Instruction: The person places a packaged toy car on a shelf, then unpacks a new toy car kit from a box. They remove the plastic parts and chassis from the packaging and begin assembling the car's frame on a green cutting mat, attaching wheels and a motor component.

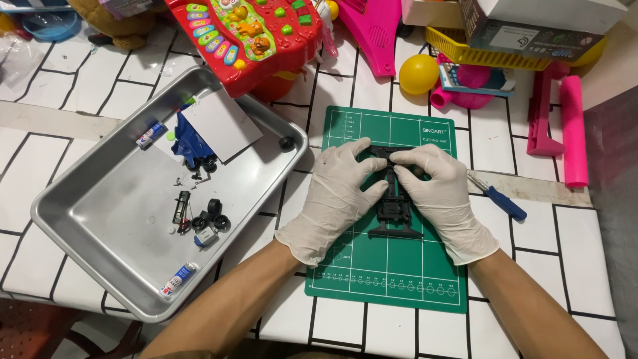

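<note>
Black plastic toy-car chassis [397,207] lies on the green cutting mat [389,279], which keeps it steady. Left hand [335,199] and right hand [442,196], both gloved, pinch its upper end closed-fingered. Removed wheels [214,216] sit corralled in the metal tray [100,229].

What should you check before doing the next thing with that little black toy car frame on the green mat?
1. Both hands on the black plastic toy car frame: ok, the white-gloved left hand and right hand pinch it.
2. Frame over the green cutting mat: ok.
3. Blue-handled screwdriver nearby: ok, lying right of the mat.
4. Small black wheels kept together: ok, inside the silver metal tray.
5. One loose wheel safe: ok, at the tray's inner edge.
6. Frame parts clicked in: cannot tell, fingers cover them.
</note>
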